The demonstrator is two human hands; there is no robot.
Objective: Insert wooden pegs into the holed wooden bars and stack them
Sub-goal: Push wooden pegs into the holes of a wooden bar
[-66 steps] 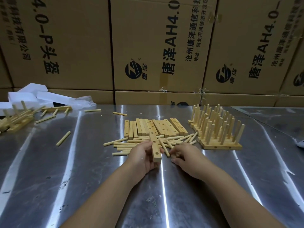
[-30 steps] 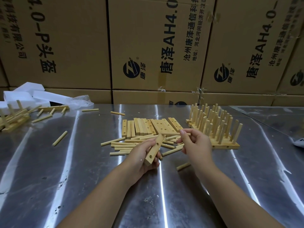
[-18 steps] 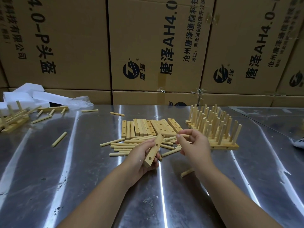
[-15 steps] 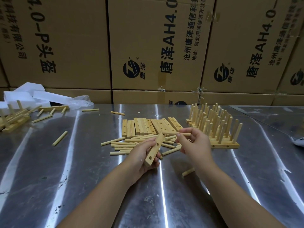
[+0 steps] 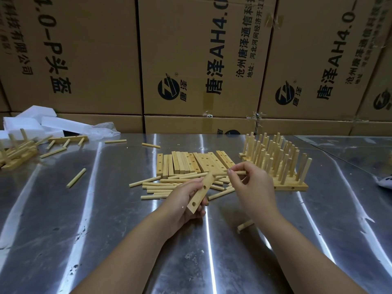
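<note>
Holed bar [image 5: 201,192] tilted in left hand [image 5: 184,201], holes facing up to take a peg | right hand [image 5: 250,185] pinching peg [image 5: 238,172] just above the bar's far end, lining it up | finished pegged bars [image 5: 277,164] stacked right | loose pegs [image 5: 169,185] waiting on steel table [image 5: 106,230]

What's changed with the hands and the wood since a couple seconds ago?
The left hand lifted a bar off the table and tilted it. The right hand picked a peg from the pile and raised it toward the bar. One peg now lies nearer. The pegged stack stayed put.
</note>
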